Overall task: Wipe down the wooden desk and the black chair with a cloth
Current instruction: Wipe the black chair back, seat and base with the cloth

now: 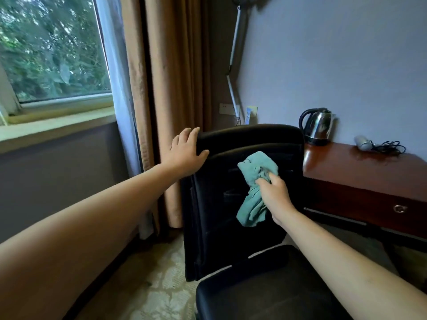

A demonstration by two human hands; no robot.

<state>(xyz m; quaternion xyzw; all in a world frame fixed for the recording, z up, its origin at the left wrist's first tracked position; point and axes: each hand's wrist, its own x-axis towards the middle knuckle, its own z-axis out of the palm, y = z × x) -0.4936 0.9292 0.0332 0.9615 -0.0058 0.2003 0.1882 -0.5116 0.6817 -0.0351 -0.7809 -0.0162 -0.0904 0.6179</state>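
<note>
**Chair back under the cloth, bench waiting to the right**

The step in hand looks like wiping the black chair (242,204). The left hand (184,153) rests spread on the top left corner of the backrest, steadying it. The right hand (272,192) has its grip curled round the teal cloth (254,188), bunched against the middle of the backrest. Next likely calls for strokes down the backrest, then the near seat. The wooden bench (360,167) stands right, carrying a kettle (316,125).
</note>
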